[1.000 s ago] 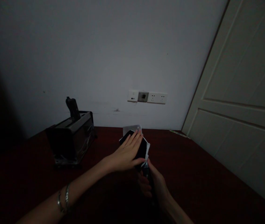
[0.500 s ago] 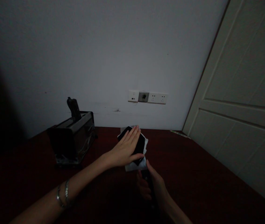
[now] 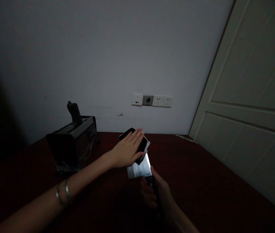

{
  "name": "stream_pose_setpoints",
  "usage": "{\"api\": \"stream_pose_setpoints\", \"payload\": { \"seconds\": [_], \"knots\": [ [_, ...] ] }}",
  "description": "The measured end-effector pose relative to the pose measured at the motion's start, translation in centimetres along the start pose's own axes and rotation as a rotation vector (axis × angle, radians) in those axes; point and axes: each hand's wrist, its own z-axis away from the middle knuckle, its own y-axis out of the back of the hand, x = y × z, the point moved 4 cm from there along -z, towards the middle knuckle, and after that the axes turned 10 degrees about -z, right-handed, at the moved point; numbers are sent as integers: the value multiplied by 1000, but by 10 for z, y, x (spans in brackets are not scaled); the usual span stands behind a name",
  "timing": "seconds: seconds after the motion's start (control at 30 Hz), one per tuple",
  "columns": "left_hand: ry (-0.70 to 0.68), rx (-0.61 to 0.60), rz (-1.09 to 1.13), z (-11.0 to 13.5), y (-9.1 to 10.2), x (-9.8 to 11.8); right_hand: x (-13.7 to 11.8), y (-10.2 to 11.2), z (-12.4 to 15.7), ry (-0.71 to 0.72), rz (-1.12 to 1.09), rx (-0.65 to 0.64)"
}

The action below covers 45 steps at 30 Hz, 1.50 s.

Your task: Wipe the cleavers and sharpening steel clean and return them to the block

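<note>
My left hand [image 3: 127, 150] lies flat, fingers stretched out together, on a black cloth [image 3: 142, 146] that covers the far part of a broad cleaver blade [image 3: 139, 169]. The bare, shiny part of the blade shows just below that hand. My right hand [image 3: 157, 193] is closed round the knife's dark handle [image 3: 150, 181] near the bottom centre. Two bracelets sit on my left wrist. The knife is held low over a dark red table [image 3: 200, 181].
A dark knife block [image 3: 73, 142] with one black handle sticking up stands at the left on the table, close to my left forearm. Behind is a pale wall with a socket strip [image 3: 152, 100]. A white panelled door [image 3: 253, 106] closes the right side.
My left hand has slid with the black cloth away from me along the blade, uncovering more bare metal near the handle. My right hand has kept its hold on the handle.
</note>
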Motion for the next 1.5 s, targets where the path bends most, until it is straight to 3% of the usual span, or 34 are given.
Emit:
{"api": "stream_pose_setpoints", "payload": {
  "seconds": [0.17, 0.4, 0.63, 1.0, 1.1, 1.33, 1.5],
  "knots": [
    [-223, -47, 40, 14, 18, 21, -8, 0, 3, 21, -25, -89],
    [-158, -94, 65, 6, 5, -12, -8, -1, 0, 6, -80, -211],
    [-326, -121, 106, 24, 15, 14, -5, 1, -3, -36, -49, -235],
    [-234, -152, 65, 9, 4, -45, 2, -4, 0, -60, -75, -219],
    [-235, -148, 60, 8, 6, -41, 0, -4, 0, -48, -73, -239],
    [-360, -186, 60, 20, 16, -6, 2, 3, -2, -38, -79, -217],
    [-277, -163, 32, 12, 11, -23, 5, 6, -1, -44, -67, -166]
  ]
}}
